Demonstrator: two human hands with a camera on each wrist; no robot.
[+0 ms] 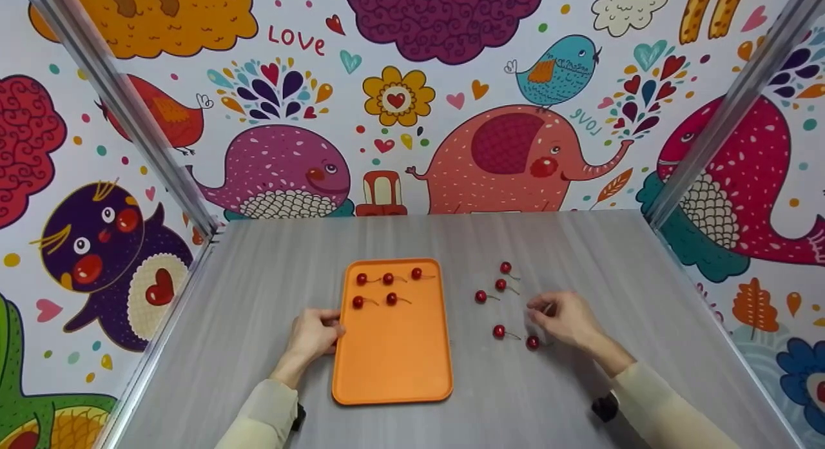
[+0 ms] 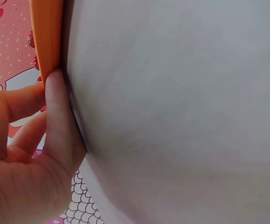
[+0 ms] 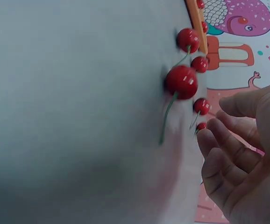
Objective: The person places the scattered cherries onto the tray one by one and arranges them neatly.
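The orange tray lies on the table, with several red cherries in two rows at its far end. At its left rim, my left hand holds the edge between thumb and fingers; the left wrist view shows the fingertips against the tray wall. To the right of the tray, several stemmed cherries lie loose on the table. Just right of them, my right hand hovers with fingers loosely bent and nothing between them. A near cherry appears beside that hand in the right wrist view.
The grey table meets a cartoon-printed wall at its back edge. Metal posts stand at the left and right corners. Dark wrist straps sit below the sleeves.
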